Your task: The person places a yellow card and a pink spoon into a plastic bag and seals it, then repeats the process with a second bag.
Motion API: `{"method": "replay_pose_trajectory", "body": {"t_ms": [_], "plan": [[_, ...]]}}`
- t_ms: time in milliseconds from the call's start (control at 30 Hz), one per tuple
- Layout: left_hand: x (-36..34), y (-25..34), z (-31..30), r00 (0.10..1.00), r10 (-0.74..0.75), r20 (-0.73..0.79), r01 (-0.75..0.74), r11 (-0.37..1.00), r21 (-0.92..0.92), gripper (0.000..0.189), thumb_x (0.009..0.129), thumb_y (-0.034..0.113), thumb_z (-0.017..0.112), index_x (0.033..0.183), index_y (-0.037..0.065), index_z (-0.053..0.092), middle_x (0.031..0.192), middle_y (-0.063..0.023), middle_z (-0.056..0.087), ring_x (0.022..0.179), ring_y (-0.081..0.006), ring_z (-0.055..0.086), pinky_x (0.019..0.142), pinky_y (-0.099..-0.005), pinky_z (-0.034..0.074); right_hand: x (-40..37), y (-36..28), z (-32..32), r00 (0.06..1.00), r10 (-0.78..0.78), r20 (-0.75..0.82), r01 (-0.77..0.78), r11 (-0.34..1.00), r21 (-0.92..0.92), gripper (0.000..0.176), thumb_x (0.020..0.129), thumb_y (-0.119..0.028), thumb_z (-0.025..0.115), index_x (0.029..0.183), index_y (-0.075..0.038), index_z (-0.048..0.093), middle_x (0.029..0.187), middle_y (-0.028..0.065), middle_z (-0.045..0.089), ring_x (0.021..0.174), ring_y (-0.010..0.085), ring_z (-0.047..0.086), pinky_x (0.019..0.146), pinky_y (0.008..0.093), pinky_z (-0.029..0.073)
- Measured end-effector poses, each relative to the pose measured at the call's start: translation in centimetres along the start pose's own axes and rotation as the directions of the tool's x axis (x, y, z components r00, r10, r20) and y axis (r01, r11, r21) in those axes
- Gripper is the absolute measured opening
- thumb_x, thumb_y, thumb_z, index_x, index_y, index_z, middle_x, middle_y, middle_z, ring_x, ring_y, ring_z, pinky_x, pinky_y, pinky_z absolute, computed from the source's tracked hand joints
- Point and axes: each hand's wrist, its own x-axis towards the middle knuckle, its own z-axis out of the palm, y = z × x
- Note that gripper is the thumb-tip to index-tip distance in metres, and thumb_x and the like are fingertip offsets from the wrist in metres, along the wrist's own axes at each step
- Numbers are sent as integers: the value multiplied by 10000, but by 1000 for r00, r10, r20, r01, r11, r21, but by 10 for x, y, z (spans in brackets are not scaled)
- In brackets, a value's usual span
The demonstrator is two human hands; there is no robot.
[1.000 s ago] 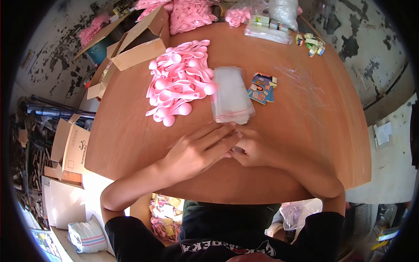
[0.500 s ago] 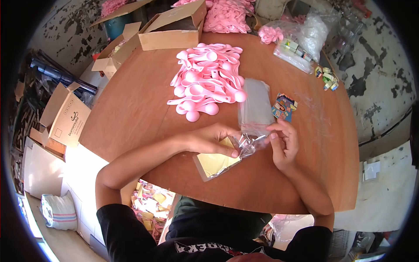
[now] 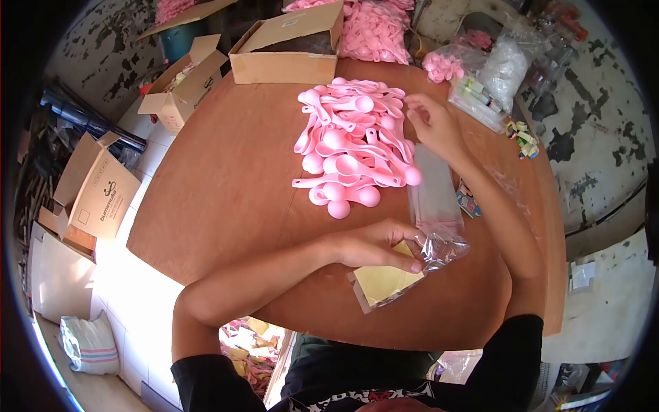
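Note:
My left hand (image 3: 377,245) is closed on a clear plastic bag (image 3: 445,248) with a yellow card (image 3: 388,280) inside it. The bag's crinkled mouth points right, past my thumb. My right hand (image 3: 434,123) is at the right side of a heap of pink measuring spoons (image 3: 350,141), fingers curved and apart, with nothing visible in it. Under my right forearm lies a stack of clear plastic bags (image 3: 432,189). Next to it, a small blue printed card (image 3: 468,202) is partly hidden by the forearm.
An open cardboard box (image 3: 285,69) stands at the back, beside a big bag of pink spoons (image 3: 374,34). Back right are a bunch of pink pieces (image 3: 443,66), a clear bag (image 3: 506,69) and small folded papers (image 3: 523,141). More cardboard boxes (image 3: 103,189) stand left of the table (image 3: 213,185).
My right hand has let go of the bag's mouth and reached up and away to the spoon heap. My left hand keeps hold of the bag. The whole view has shifted slightly.

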Motion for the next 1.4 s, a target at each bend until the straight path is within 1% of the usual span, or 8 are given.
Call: {"method": "replay_pose_trajectory", "body": {"t_ms": [200,400,800,867,1167,1267,1367,1400], "plan": [[1,-8,-3,995,95,25,-95,995,0,247,899,153,717,1093,16,650,989,-27,683,961,-83,589,867,-267,459,113,69,59,979,40,198,9,971,-241,361,892,-131,546,1229,-15,606,1160,187,670,1060,360,636,941,395,491],[2,-9,-5,996,83,44,-83,997,2,226,902,149,715,1082,25,657,990,-36,674,953,-85,586,858,-271,457,137,55,96,926,230,301,-270,958,99,530,944,-397,554,1335,-38,543,1283,199,611,1188,335,580,1018,385,437],[3,-14,-5,994,104,36,-105,994,20,275,902,134,710,1148,29,648,975,-36,681,953,-82,595,855,-269,459,138,47,79,896,120,428,-4,965,-262,349,879,-337,653,1074,-53,711,966,154,727,902,270,687,839,384,516],[4,-14,-6,993,116,38,-118,991,60,294,900,130,710,1169,32,642,991,-32,675,972,-76,586,864,-264,457,126,41,67,870,96,483,-18,986,-164,372,851,-351,662,1101,-79,705,970,208,704,927,377,672,848,423,520],[4,-11,-4,999,44,13,-45,997,66,341,893,132,720,1213,50,637,1043,-10,666,971,-81,587,908,-269,446,35,-52,30,966,93,243,49,851,-523,327,948,-255,505,1180,-67,638,1064,210,677,945,413,649,810,527,502],[3,-10,-3,999,48,9,-49,995,91,339,891,133,721,1210,54,639,1049,-11,671,976,-80,587,926,-275,436,4,-60,10,992,-115,60,129,849,-512,302,960,-217,516,1196,-56,611,1111,179,660,924,365,669,774,494,510],[4,-9,-4,998,63,0,-63,992,107,341,893,134,719,1214,57,635,1047,-11,671,976,-78,588,926,-272,435,-33,-55,-17,988,-135,-72,135,991,-7,238,973,-158,530,1173,-42,585,1002,111,644,814,238,654,706,396,505],[4,-9,-4,998,67,-2,-66,990,128,347,895,135,716,1223,60,629,1044,-10,668,973,-77,587,919,-267,438,-52,-58,-27,995,90,-45,-77,970,231,205,978,-141,537,1154,-44,579,925,74,607,782,184,612,688,347,485]]}}
